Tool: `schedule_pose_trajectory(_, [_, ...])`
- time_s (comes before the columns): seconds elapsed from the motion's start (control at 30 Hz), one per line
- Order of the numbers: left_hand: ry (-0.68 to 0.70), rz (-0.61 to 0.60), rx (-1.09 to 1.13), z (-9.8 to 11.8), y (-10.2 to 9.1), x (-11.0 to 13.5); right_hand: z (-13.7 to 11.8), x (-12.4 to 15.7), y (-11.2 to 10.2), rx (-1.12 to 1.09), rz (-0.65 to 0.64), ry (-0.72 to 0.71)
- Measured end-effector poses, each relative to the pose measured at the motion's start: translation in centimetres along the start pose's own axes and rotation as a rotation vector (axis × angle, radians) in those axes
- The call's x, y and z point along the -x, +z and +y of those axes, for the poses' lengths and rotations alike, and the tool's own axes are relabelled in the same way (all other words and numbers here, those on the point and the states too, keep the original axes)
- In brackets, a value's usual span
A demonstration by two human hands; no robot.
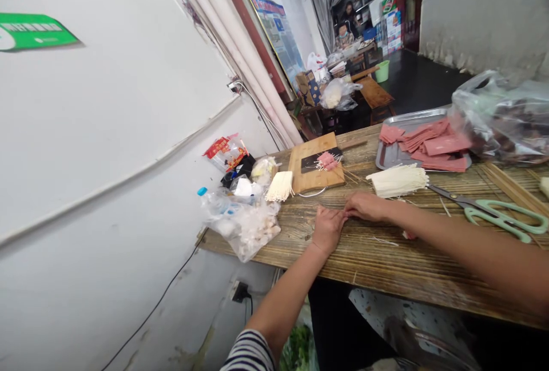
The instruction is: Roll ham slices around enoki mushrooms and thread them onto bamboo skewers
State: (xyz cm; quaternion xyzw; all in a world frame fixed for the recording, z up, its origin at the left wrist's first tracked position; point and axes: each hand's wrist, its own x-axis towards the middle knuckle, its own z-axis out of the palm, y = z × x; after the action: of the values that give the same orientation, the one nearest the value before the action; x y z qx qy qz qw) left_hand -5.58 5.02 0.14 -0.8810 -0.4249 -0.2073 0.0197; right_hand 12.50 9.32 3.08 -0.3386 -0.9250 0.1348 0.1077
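Note:
My left hand (328, 230) and my right hand (365, 206) meet low over the wooden table (300, 248), fingertips pinched together. Whatever lies between the fingers is hidden. Just beyond my right hand is a bundle of enoki mushrooms (397, 181), with green-handled scissors (506, 218) to its right. Thin pink slices (437, 138) are piled on a metal tray (384, 158) farther back. Pink rolls with enoki (327, 160) sit on a dark flat piece on the cutting board (297, 166). A small pink scrap (409, 235) shows beneath my right forearm.
Left of the board are a second enoki bundle (279, 187) and a clear plastic bag (253, 231) overhanging the table edge. A large plastic bag (504, 116) covers the tray's right end. Thin sticks (512, 191) lie at right. Two people sit far back.

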Motion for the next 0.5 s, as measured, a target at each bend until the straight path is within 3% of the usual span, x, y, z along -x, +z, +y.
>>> schedule_pose_trajectory(0.13, [-0.011,0.023,0.049,-0.2,-0.1,-0.4,-1.5,2.9,-0.7,0.017,0.166,0.067])
schedule_pose_trajectory(0.2, [-0.015,0.022,0.096,-0.2,-0.2,-0.4,-2.3,6.0,-1.2,0.025,0.285,0.089])
schedule_pose_trajectory(0.3, [-0.022,-0.006,0.141,-0.1,-0.4,-0.4,-2.7,12.0,-1.4,0.074,0.424,0.230])
schedule_pose_trajectory(0.4, [-0.043,-0.024,0.164,0.0,-0.5,-0.5,-2.6,17.6,-0.4,0.092,0.458,0.371])
schedule_pose_trajectory(0.5, [-0.060,-0.036,0.194,0.1,-0.6,-0.8,-2.4,20.7,1.2,0.114,0.508,0.440])
